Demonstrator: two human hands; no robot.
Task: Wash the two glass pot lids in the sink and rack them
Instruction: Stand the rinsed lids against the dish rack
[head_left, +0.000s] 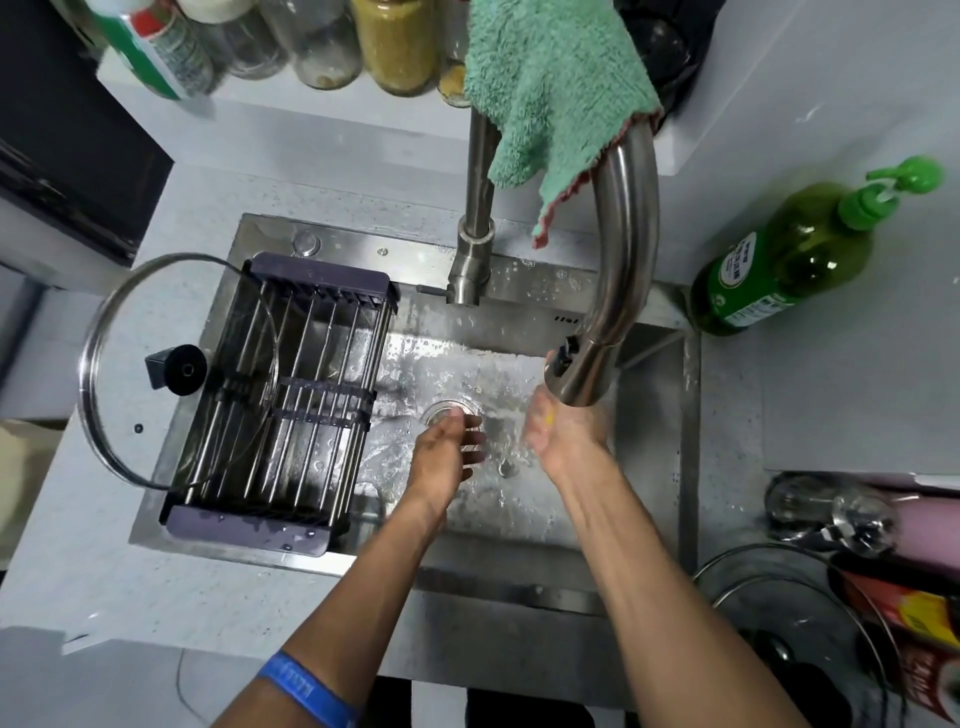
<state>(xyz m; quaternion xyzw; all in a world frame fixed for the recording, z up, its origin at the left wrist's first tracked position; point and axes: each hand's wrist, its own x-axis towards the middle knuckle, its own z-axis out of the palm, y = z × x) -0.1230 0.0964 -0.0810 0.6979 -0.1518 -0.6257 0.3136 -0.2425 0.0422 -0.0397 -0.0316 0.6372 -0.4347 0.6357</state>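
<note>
Both hands empty: left hand (447, 447) and right hand (563, 431) loose-fingered under the running steel faucet (618, 270). One round steel-rimmed glass lid (130, 415) leans on the dark slatted rack (291, 395), left. Second glass lid (789, 597) near right on the counter. Likely wet, slick, breakable: grip the black knob (182, 369), not the rim.

The faucet head (576, 374) hides the right hand's (563, 434) fingertips, the left hand's (447, 447) fingers blur, and the frame edge crops the second glass lid (789, 613).
</note>
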